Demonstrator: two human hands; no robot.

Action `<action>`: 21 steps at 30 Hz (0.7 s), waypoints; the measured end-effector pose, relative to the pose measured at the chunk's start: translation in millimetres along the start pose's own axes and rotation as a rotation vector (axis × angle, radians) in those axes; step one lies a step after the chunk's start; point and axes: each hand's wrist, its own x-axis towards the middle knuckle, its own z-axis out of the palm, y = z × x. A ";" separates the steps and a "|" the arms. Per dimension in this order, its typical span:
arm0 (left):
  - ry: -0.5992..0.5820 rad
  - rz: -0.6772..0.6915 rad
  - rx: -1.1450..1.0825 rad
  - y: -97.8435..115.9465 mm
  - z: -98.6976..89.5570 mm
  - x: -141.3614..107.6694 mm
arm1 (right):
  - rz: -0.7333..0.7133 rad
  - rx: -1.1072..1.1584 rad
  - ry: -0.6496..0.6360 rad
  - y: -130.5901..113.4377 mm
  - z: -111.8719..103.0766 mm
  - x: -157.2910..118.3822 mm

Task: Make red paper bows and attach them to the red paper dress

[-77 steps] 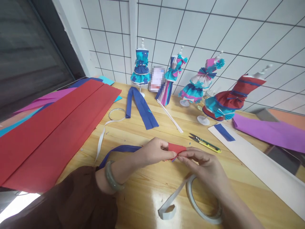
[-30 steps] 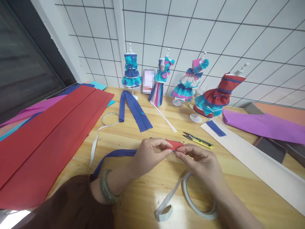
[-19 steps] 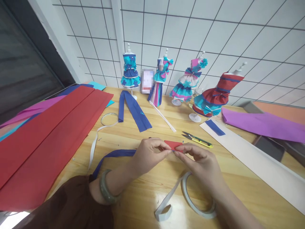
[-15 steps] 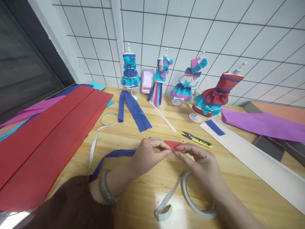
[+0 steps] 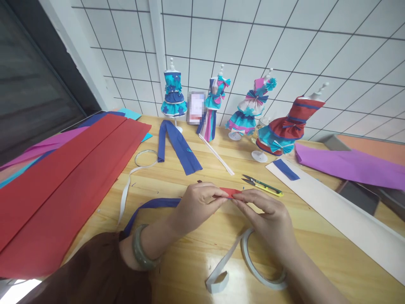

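Between my two hands is a small red piece of crepe paper (image 5: 228,192), with a thin blue edge low along it. My left hand (image 5: 198,207) pinches its left end between thumb and fingers. At the other end, my right hand (image 5: 268,215) grips it the same way, and the fingertips nearly meet. A blue strip (image 5: 158,203) runs along the table behind my left wrist. Below my right hand lies a roll of white tape (image 5: 249,257) with a loose curled end. Yellow-and-black thread snips (image 5: 262,185) rest just beyond my right fingers.
Several small dress forms in paper dresses, one of them red and turquoise (image 5: 292,122), stand along the tiled wall. Large red sheets (image 5: 72,181) cover the left side. To the right are a long white strip (image 5: 332,215) and purple paper (image 5: 348,164). A folded blue piece (image 5: 180,147) lies behind my hands.
The red piece shows a narrower face than before, as if folded or tilted between my fingers. Both hands stay in nearly the same place, still pinching it.
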 end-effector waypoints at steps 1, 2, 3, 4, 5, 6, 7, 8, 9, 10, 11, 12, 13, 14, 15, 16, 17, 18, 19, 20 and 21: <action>0.001 0.013 0.004 -0.4 0.0 -0.1 | -0.005 0.006 0.003 0.0 0.2 0.4; 0.003 0.024 0.008 -0.6 0.0 -0.2 | -0.009 0.012 0.006 -0.1 0.3 0.8; 0.005 0.032 0.013 -0.8 0.0 -0.3 | -0.014 0.016 0.009 -0.1 0.4 1.1; 0.006 0.037 0.019 -0.8 0.0 -0.4 | -0.019 0.020 0.011 0.0 0.5 1.3; 0.007 0.039 0.027 -0.8 0.0 -0.5 | -0.021 0.022 0.013 0.1 0.5 1.3; 0.008 0.038 0.037 -0.7 0.0 -0.6 | -0.019 0.023 0.016 0.2 0.5 1.0; 0.011 0.035 0.048 -0.6 0.0 -0.7 | -0.010 0.025 0.017 0.2 0.5 0.6; 0.015 0.030 0.058 -0.5 0.0 -0.8 | 0.004 0.028 0.017 0.2 0.6 0.0; 0.020 0.023 0.065 -0.3 0.0 -0.9 | 0.027 0.030 0.017 0.1 0.7 -0.7; 0.024 0.018 0.070 -0.2 -0.1 -1.0 | 0.062 0.033 0.017 -0.2 0.9 -1.4; 0.024 0.014 0.073 -0.1 -0.2 -1.0 | 0.107 0.038 0.020 -0.5 1.1 -2.0; 0.022 0.012 0.074 0.0 -0.3 -1.1 | 0.158 0.049 0.022 -0.8 1.3 -2.5; 0.019 0.012 0.075 0.1 -0.5 -1.1 | 0.213 0.067 0.021 -1.1 1.4 -2.8; 0.016 0.012 0.076 0.1 -0.7 -1.1 | 0.266 0.097 0.016 -1.3 1.5 -2.9; 0.013 0.013 0.077 0.2 -0.9 -1.1 | 0.311 0.139 0.007 -1.2 1.5 -3.0; 0.011 0.013 0.077 0.3 -1.1 -1.0 | 0.345 0.189 -0.008 -0.9 1.4 -3.0; 0.010 0.014 0.076 0.3 -1.3 -1.0 | 0.372 0.240 -0.023 -0.3 1.3 -3.0; 0.012 0.016 0.075 0.4 -1.4 -0.9 | 0.393 0.287 -0.039 0.5 1.2 -3.1; 0.014 0.020 0.074 0.5 -1.5 -0.8 | 0.408 0.328 -0.045 1.4 1.1 -3.3; 0.014 0.024 0.072 0.5 -1.6 -0.7 | 0.423 0.357 -0.046 2.3 1.1 -3.5; 0.015 0.031 0.070 0.6 -1.5 -0.5 | 0.437 0.375 -0.043 3.1 1.1 -3.8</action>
